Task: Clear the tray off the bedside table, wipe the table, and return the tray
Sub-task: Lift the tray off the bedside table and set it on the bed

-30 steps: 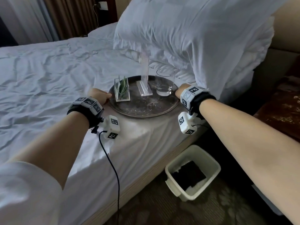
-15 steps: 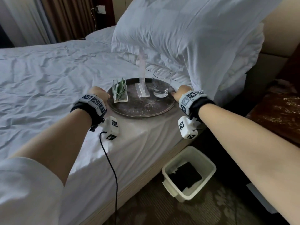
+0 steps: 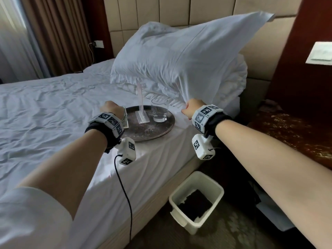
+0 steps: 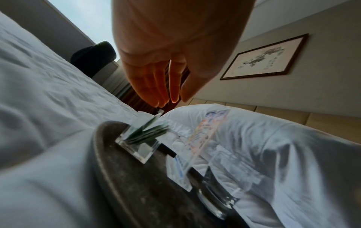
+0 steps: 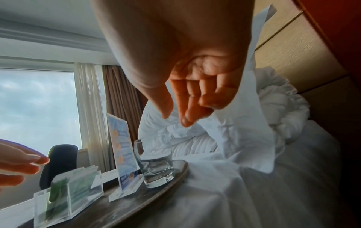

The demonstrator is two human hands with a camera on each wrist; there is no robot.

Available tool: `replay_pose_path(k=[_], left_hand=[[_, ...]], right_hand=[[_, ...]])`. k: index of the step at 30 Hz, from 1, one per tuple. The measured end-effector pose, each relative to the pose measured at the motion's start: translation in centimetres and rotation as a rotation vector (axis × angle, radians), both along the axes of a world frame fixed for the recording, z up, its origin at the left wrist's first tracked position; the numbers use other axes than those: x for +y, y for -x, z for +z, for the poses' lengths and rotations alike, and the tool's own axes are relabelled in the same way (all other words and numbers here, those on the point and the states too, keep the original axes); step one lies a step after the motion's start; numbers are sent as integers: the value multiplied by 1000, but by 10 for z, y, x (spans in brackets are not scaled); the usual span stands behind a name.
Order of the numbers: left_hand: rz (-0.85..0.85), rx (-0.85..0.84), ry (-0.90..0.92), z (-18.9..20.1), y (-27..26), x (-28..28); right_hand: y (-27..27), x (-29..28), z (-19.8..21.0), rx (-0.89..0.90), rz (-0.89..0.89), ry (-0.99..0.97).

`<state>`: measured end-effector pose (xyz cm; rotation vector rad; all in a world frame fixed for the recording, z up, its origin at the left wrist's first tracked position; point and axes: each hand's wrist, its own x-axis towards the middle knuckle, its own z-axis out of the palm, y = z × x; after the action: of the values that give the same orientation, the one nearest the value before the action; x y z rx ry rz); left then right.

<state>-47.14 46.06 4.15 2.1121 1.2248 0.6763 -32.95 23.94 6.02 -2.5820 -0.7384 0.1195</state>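
Note:
A round dark tray [image 3: 147, 130] lies on the white bed near its right edge. It carries a water glass [image 3: 159, 110], a clear upright sign stand [image 3: 141, 105] and a clear holder of green packets [image 3: 126, 120]. My left hand [image 3: 110, 109] hovers above the tray's left side with relaxed fingers, partly covering the holder; the left wrist view shows the left hand [image 4: 166, 86] empty over the holder [image 4: 144, 138]. My right hand [image 3: 191, 108] hangs right of the tray, off the rim. Seen from the right wrist, the right hand [image 5: 187, 100] is loosely curled and empty beside the glass [image 5: 156, 166].
White pillows [image 3: 179, 60] are piled just behind the tray. The dark marbled bedside table [image 3: 287, 133] stands to the right of the bed. A white bin [image 3: 195, 200] with something dark inside sits on the carpet between bed and table.
Both hands have come off the tray's rim and lifted a little, the right one drawing away to the right. The tray stays on the bed; my view has tilted up.

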Motion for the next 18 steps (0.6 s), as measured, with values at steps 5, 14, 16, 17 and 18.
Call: replay_pose_path(k=[5,14,16,17,18], left_hand=[[-82,-62,-6,11,-19,-43],[-349,-72,24,5,-87,-140],[-418,-98,66,-1,-111,-161],[-451,-125,102,-6,-124,-171],[-471,-147,132,-11,-137,-180]], right_hand=[[1,-41,5,-40,-38,-7],[-34,-140,-8,-59,-204,28],[-45,-167,-16,-37,-250,29],[-51,-181,-21,-21,-272,24],[-58,-195,-27,-7,-292,20]])
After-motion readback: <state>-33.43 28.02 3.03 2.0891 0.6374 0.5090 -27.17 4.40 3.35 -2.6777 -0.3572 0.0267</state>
